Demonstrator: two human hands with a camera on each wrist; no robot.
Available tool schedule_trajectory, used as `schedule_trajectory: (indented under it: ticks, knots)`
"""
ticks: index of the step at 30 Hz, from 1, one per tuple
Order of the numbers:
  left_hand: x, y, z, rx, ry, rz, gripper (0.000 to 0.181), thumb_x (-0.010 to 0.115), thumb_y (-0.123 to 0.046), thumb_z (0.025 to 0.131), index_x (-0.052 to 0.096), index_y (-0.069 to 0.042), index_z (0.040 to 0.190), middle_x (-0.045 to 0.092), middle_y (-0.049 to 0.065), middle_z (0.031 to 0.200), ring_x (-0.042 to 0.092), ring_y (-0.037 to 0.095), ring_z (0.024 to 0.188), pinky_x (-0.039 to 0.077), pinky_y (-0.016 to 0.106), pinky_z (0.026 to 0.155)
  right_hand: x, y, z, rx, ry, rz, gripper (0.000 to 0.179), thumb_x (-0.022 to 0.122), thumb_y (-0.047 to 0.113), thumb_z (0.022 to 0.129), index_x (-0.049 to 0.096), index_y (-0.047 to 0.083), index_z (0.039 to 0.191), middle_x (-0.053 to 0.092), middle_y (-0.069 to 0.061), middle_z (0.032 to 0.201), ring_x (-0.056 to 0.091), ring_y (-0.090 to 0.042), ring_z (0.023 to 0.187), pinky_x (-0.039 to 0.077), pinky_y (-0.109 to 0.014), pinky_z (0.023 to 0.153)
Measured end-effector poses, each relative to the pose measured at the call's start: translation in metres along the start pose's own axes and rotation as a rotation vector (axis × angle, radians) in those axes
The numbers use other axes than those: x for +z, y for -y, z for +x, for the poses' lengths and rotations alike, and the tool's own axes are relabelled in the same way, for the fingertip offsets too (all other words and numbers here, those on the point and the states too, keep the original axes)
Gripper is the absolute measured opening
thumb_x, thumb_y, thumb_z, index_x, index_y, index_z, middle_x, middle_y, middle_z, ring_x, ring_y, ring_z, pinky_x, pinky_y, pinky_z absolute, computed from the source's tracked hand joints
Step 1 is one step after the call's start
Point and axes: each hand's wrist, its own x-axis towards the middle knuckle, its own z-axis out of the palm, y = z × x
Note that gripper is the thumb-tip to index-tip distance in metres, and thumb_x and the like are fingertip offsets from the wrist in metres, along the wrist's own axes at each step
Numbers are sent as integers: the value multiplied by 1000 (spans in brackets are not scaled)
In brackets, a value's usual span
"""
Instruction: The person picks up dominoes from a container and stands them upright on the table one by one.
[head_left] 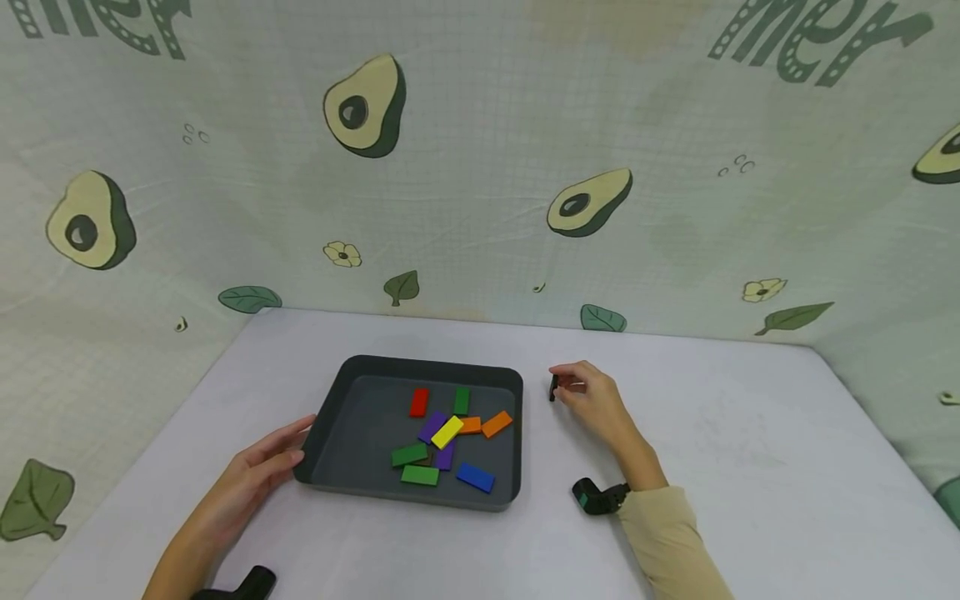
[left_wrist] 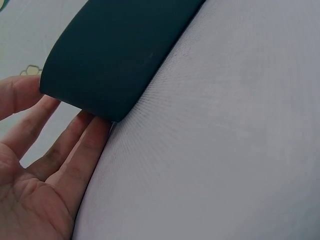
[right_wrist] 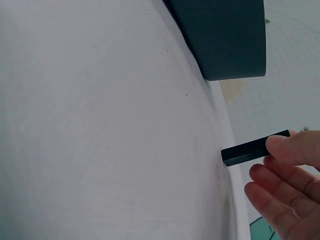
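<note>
My right hand (head_left: 597,402) pinches a black domino-like block (right_wrist: 252,148) between thumb and fingers, upright over the white table right of the tray. In the right wrist view the other fingers are loosely bent below it. My left hand (head_left: 251,471) touches the outer left side of the dark grey tray (head_left: 330,433) near its front corner, fingers fairly straight. Several coloured blocks lie flat in the tray: a red block (head_left: 419,402), a blue block (head_left: 476,477), a yellow block (head_left: 447,432) resting on a purple block (head_left: 431,427), plus green and orange ones. A brownish block is partly covered.
The white table (head_left: 750,467) extends around the tray and meets a cloth backdrop (head_left: 480,250) printed with avocados and leaves. A black wrist camera (head_left: 597,497) sits by the right wrist, another (head_left: 251,583) by the left.
</note>
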Motion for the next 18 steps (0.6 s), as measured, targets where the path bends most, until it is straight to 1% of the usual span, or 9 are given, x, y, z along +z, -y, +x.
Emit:
schedule_trajectory:
  ticks: [7,18]
  knots:
    - [0,0,0,23,16,-1,50,50,-16,96,35,-9,143,51,-26,122,47,-14,111,42,12,84,0,0,0,12,12,-13,31,66,-6,80,64,-2,110,62,-15,100,60,-28,92,52,-38,82]
    - [0,0,0,18,7,0,51,50,-17,96,36,-10,143,50,-26,122,47,-14,110,42,11,84,-3,2,0,2,6,-19,30,67,-5,80,64,-2,109,62,-16,102,59,-29,93,52,-38,82]
